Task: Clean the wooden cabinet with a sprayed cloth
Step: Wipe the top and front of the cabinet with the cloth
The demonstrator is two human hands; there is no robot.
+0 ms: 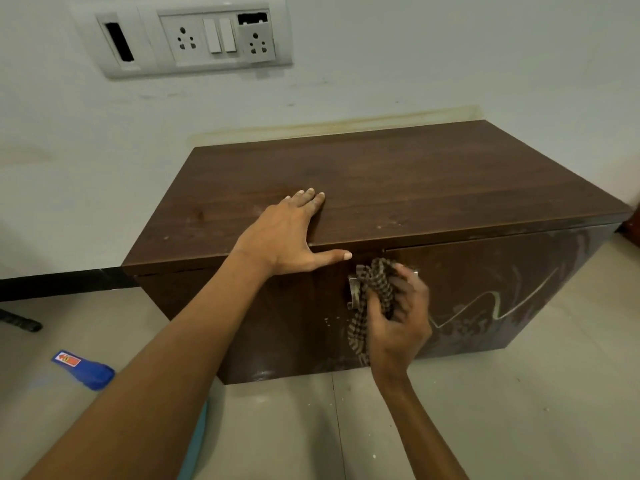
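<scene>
A low dark wooden cabinet [433, 174] stands on the floor against a white wall. My left hand [287, 233] lies flat on the front edge of its top, fingers spread, thumb over the edge. My right hand [401, 320] holds a brown checked cloth [367, 299] against the cabinet's front, at the metal door handles [353, 292]. The cloth partly covers the handles and hangs down the door. Pale smears and a wavy scratch mark [495, 303] show on the right door.
A blue bottle with a red label [85, 367] lies on the grey tiled floor at the left. A dark object [20, 322] lies further left. A switch and socket panel [194, 38] is on the wall above. Something light blue [197, 441] shows under my left forearm.
</scene>
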